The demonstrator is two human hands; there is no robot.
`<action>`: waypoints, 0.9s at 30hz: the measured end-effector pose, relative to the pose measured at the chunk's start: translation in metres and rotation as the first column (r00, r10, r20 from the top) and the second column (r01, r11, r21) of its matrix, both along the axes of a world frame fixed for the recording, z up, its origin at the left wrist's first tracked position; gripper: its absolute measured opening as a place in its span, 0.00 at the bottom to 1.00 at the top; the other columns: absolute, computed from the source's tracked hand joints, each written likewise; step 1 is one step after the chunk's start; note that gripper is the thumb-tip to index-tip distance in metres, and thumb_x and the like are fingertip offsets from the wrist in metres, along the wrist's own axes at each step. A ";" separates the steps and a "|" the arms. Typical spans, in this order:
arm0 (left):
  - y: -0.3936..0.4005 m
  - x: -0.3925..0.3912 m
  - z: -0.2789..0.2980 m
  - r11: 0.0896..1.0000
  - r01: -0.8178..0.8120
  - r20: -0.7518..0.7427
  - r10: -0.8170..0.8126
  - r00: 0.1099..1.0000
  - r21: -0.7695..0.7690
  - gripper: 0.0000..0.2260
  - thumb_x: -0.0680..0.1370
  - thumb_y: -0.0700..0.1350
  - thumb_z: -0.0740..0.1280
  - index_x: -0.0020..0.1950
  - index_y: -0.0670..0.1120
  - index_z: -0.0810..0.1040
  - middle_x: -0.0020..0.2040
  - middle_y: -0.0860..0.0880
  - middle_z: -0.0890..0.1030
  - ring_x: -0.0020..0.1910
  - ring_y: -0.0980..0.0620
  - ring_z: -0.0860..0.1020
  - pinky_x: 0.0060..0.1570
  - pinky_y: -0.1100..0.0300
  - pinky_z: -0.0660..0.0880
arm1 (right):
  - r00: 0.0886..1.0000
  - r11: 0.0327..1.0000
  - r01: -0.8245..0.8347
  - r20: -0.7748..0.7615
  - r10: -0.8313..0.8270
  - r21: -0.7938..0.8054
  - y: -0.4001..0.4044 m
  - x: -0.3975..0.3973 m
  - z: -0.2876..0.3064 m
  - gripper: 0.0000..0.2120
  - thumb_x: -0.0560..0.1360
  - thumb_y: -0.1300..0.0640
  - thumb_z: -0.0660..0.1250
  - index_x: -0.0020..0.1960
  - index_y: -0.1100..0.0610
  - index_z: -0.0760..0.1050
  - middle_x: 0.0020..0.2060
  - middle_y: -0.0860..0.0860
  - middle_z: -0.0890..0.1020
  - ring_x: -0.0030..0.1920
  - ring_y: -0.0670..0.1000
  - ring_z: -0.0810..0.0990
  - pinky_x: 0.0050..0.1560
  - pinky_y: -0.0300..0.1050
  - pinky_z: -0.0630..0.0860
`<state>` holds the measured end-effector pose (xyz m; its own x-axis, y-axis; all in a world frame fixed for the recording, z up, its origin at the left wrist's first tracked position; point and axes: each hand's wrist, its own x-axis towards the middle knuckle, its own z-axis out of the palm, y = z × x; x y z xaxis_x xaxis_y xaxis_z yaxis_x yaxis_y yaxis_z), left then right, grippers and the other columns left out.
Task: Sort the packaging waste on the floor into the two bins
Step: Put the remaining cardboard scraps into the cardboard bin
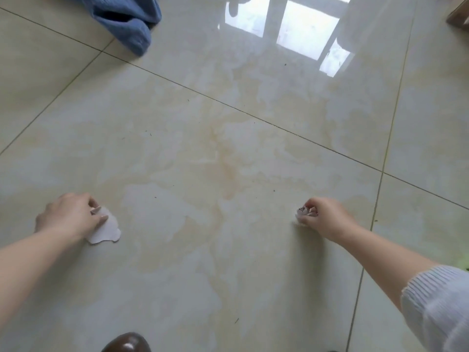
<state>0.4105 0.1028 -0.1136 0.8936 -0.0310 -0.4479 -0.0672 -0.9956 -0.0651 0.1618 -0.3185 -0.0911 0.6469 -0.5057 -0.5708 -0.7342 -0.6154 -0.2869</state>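
Tiled floor lies open between and ahead of both arms. Obstructions sit at the margins only: blue cloth at far left, brown shoe toe at near edge (partly cropped), wooden corner at far right.

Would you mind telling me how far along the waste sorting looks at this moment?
Done: nothing visible, since neither bin is in view. In hand: the left hand pinches a flat white scrap; the right hand grips a crumpled wrapper. Left: binning both.
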 end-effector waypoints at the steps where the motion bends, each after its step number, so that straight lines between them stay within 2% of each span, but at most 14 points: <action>1: 0.013 0.004 -0.015 1.000 -0.014 0.002 0.014 1.000 0.005 0.10 0.64 0.57 0.72 0.37 0.54 0.76 0.43 0.47 0.80 0.47 0.42 0.78 0.47 0.52 0.75 | 0.999 0.999 0.030 0.018 -0.030 0.043 0.004 0.000 0.002 0.09 0.72 0.49 0.69 0.47 0.54 0.77 0.40 0.50 0.79 0.45 0.53 0.77 0.42 0.43 0.70; 3: 0.021 0.001 -0.024 0.998 -0.057 -0.044 0.055 0.998 -0.041 0.12 0.64 0.58 0.71 0.34 0.52 0.73 0.38 0.48 0.79 0.43 0.44 0.78 0.44 0.52 0.76 | 0.994 0.987 0.086 0.054 -0.095 0.137 0.010 -0.001 0.010 0.08 0.70 0.51 0.71 0.38 0.54 0.75 0.34 0.49 0.79 0.40 0.53 0.79 0.43 0.46 0.75; 5: 0.004 -0.015 -0.003 0.985 -0.102 -0.094 0.089 0.992 -0.142 0.12 0.66 0.55 0.71 0.36 0.49 0.73 0.38 0.47 0.79 0.39 0.44 0.77 0.41 0.53 0.75 | 0.987 0.974 0.115 0.090 -0.135 0.193 0.014 -0.002 0.025 0.10 0.69 0.54 0.71 0.34 0.54 0.72 0.29 0.48 0.79 0.34 0.51 0.78 0.42 0.47 0.76; 9: -0.055 -0.049 0.051 0.932 -0.118 -0.084 0.095 0.992 -0.344 0.05 0.71 0.45 0.70 0.44 0.46 0.77 0.44 0.45 0.79 0.44 0.43 0.76 0.38 0.56 0.69 | 0.986 0.981 0.079 0.131 -0.103 0.180 0.017 -0.008 0.081 0.10 0.69 0.54 0.72 0.33 0.55 0.72 0.28 0.49 0.79 0.30 0.48 0.77 0.38 0.43 0.74; 12: -0.110 -0.077 0.097 0.812 -0.116 -0.116 0.060 0.991 -0.573 0.05 0.72 0.40 0.69 0.47 0.45 0.80 0.46 0.45 0.80 0.47 0.43 0.77 0.42 0.57 0.70 | 0.976 0.986 0.071 0.192 -0.100 0.149 0.019 -0.024 0.143 0.10 0.69 0.55 0.72 0.33 0.54 0.72 0.29 0.49 0.79 0.31 0.49 0.77 0.36 0.40 0.72; 14: -0.148 -0.102 0.136 0.705 -0.136 -0.158 0.035 0.987 -0.696 0.05 0.73 0.38 0.68 0.47 0.46 0.79 0.46 0.45 0.78 0.45 0.44 0.76 0.41 0.58 0.70 | 0.969 0.994 0.068 0.233 -0.087 0.089 0.020 -0.045 0.189 0.08 0.69 0.55 0.71 0.34 0.54 0.74 0.31 0.50 0.80 0.33 0.51 0.79 0.37 0.41 0.73; 16: -0.184 -0.132 0.181 0.588 -0.158 -0.208 -0.017 0.978 -0.793 0.06 0.73 0.36 0.66 0.48 0.45 0.78 0.44 0.45 0.77 0.41 0.45 0.74 0.37 0.58 0.71 | 0.960 0.996 0.080 0.266 -0.088 0.042 0.021 -0.073 0.233 0.02 0.70 0.57 0.70 0.40 0.55 0.78 0.37 0.53 0.83 0.38 0.55 0.82 0.42 0.45 0.78; 18: -0.216 -0.166 0.225 0.500 -0.152 -0.231 -0.101 0.968 -0.852 0.05 0.74 0.36 0.66 0.47 0.45 0.77 0.43 0.44 0.77 0.40 0.46 0.74 0.39 0.57 0.72 | 0.940 0.991 0.131 0.315 -0.133 0.028 0.025 -0.109 0.277 0.06 0.70 0.60 0.69 0.47 0.56 0.79 0.39 0.52 0.82 0.41 0.57 0.83 0.45 0.49 0.80; 21: -0.257 -0.230 0.291 0.400 -0.113 -0.232 -0.262 0.937 -0.910 0.07 0.74 0.36 0.65 0.39 0.47 0.74 0.41 0.45 0.76 0.40 0.45 0.74 0.42 0.53 0.74 | 0.841 0.948 0.313 0.448 -0.304 0.055 0.039 -0.175 0.339 0.13 0.71 0.57 0.72 0.51 0.57 0.70 0.42 0.54 0.80 0.38 0.53 0.79 0.34 0.45 0.79; 23: -0.278 -0.278 0.329 0.337 -0.070 -0.206 -0.388 0.898 -0.939 0.09 0.76 0.35 0.63 0.39 0.46 0.76 0.42 0.45 0.76 0.40 0.47 0.73 0.42 0.53 0.74 | 0.771 0.912 0.410 0.531 -0.352 0.010 0.051 -0.222 0.371 0.11 0.72 0.55 0.70 0.47 0.56 0.69 0.40 0.52 0.78 0.36 0.50 0.77 0.31 0.43 0.77; 25: -0.290 -0.329 0.360 0.291 -0.047 -0.195 -0.502 0.842 -0.955 0.11 0.77 0.33 0.60 0.44 0.45 0.79 0.42 0.46 0.75 0.41 0.47 0.74 0.43 0.53 0.76 | 0.711 0.858 0.511 0.586 -0.389 -0.050 0.066 -0.272 0.390 0.07 0.73 0.57 0.68 0.40 0.52 0.71 0.36 0.49 0.78 0.35 0.49 0.77 0.36 0.48 0.78; 27: -0.294 -0.381 0.382 0.247 -0.044 -0.185 -0.583 0.791 -0.968 0.13 0.76 0.32 0.59 0.48 0.46 0.80 0.43 0.46 0.77 0.40 0.47 0.75 0.46 0.50 0.78 | 0.627 0.770 0.634 0.626 -0.464 -0.064 0.083 -0.324 0.397 0.10 0.73 0.58 0.67 0.36 0.47 0.73 0.34 0.45 0.78 0.38 0.49 0.78 0.43 0.49 0.80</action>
<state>0.0292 -0.1912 0.2680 0.4350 -0.8752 -0.2116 -0.0487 -0.2575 0.9651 -0.1622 -0.2354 0.3055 0.3429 -0.9394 -0.0065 -0.7208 -0.2586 -0.6432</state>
